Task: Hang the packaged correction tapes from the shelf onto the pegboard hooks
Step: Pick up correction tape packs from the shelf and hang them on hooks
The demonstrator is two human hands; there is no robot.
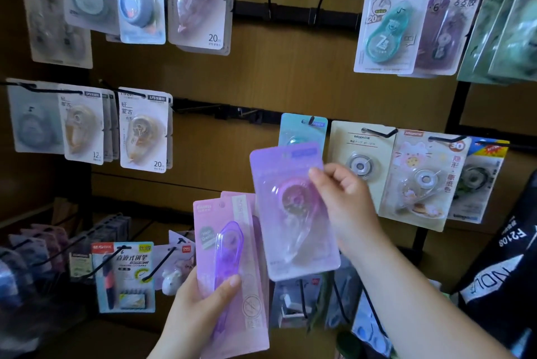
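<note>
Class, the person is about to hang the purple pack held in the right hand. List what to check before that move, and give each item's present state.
1. Right hand grips the purple correction tape pack firmly: ok.
2. Pack's top edge points up toward the hooks: ok.
3. Hang hole visible and lined up with a hook: cannot tell, too blurred.
4. A bare hook is free, left of the teal pack: ok.
5. Pack already on a hook: not ok, not yet hung.
6. Left hand holds the pink packs securely: ok.
</note>
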